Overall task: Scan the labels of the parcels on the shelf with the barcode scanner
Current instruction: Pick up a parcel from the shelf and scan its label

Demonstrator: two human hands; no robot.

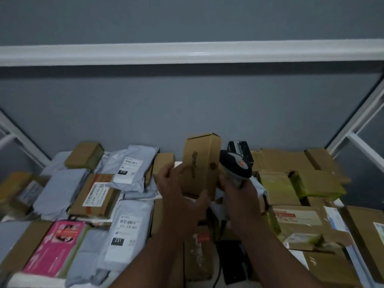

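Left hand [178, 190] gripping an upright brown cardboard box [200, 165] above the parcel-covered shelf [340, 202], right hand [234, 188] clasping the barcode scanner [235, 167] just right of the box, touching it

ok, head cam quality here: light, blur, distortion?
Head view: dim, flat light; wide-angle bends the white shelf rail; soft motion blur smears the tall brown cardboard box in the left hand and the black-and-grey barcode scanner in the right hand; edge parcels blurrier.
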